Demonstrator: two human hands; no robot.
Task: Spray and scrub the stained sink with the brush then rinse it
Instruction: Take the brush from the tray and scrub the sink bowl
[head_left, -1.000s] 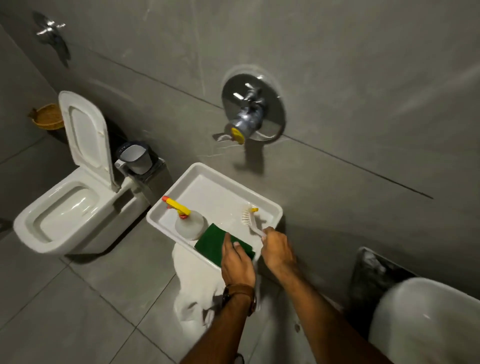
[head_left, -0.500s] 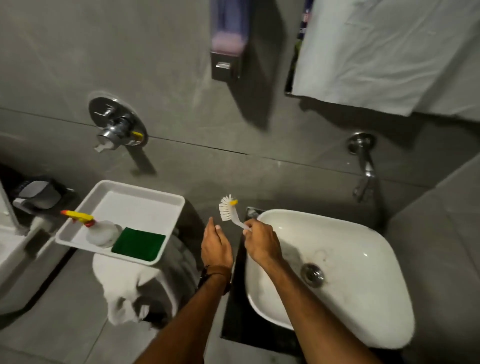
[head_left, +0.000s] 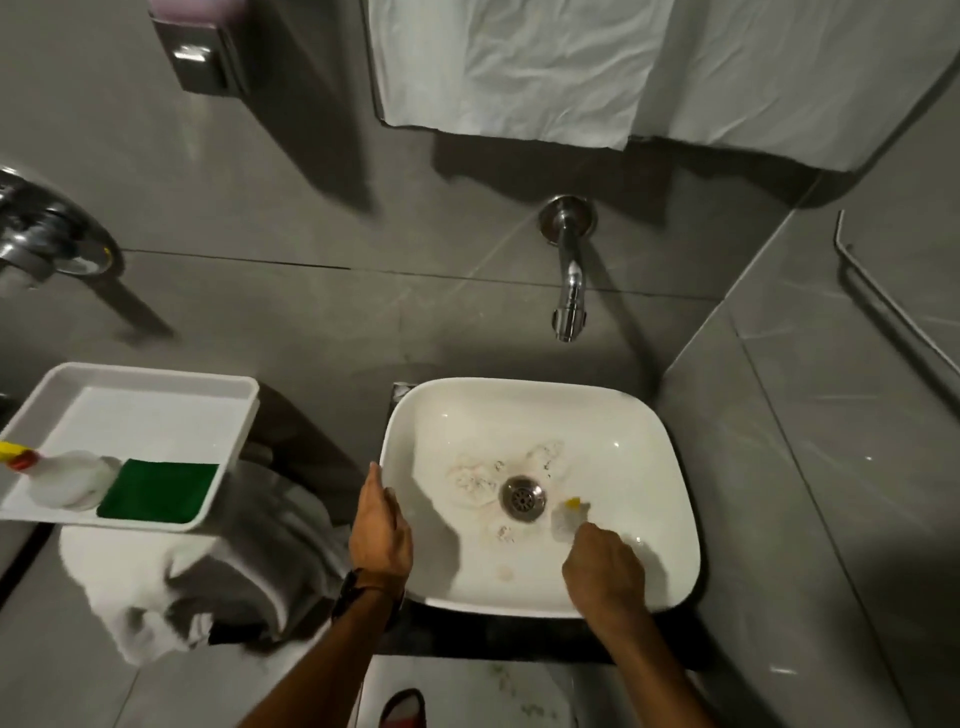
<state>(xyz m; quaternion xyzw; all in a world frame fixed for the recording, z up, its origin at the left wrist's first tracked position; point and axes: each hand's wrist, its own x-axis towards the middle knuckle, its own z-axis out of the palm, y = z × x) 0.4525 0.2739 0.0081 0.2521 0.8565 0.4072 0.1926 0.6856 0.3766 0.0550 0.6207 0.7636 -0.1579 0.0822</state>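
A white sink (head_left: 644, 441) sits below me with brownish stains and foam around its metal drain (head_left: 522, 497). My right hand (head_left: 602, 571) is inside the basin, shut on the white brush (head_left: 569, 517), whose yellow-tipped head rests on the bottom just right of the drain. My left hand (head_left: 381, 530) lies flat against the sink's left rim, holding nothing. The spray bottle (head_left: 62, 475) with its red and yellow nozzle lies in a white tray (head_left: 156, 405) at the left.
A green scrub pad (head_left: 158, 496) lies in the tray beside the bottle. The tray rests on a stand draped in white cloth (head_left: 171, 597). A chrome spout (head_left: 569, 291) juts from the wall over the sink. White cloth (head_left: 519, 67) hangs above.
My view swung right from the tray to the sink. My right hand carried the brush from the tray down into the basin. My left hand moved onto the sink's left rim.
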